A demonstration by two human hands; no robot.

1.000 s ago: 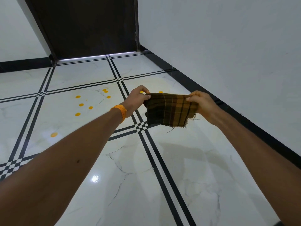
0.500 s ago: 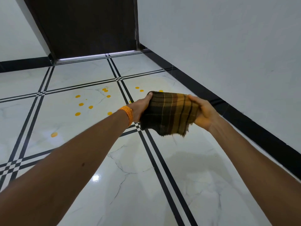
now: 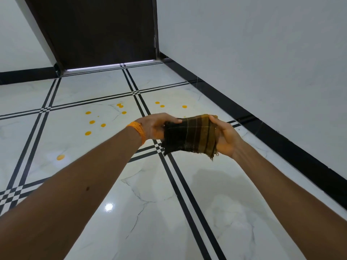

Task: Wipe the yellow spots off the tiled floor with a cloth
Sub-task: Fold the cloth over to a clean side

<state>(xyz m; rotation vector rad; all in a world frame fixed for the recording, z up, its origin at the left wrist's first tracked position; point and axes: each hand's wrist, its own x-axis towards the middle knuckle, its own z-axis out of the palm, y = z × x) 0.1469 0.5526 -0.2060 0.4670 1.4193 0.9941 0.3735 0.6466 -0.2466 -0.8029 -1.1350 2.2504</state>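
Folded plaid cloth (image 3: 189,136) aloft, yellow spots (image 3: 88,133) beyond

Your view is evenly and fairly brightly lit. Nearer you than the left grip (image 3: 156,127), the glossy floor (image 3: 150,222) throws back 1 white glare spot (image 3: 109,206). Below the right grip (image 3: 226,136) lies a faint, soft-edged shadow (image 3: 216,177). Between the grips, the cloth (image 3: 189,136) goes near black on its left half. Beyond them a thin bright strip (image 3: 112,66) glows under the door (image 3: 103,30). Wall lines lean outward toward the edges.
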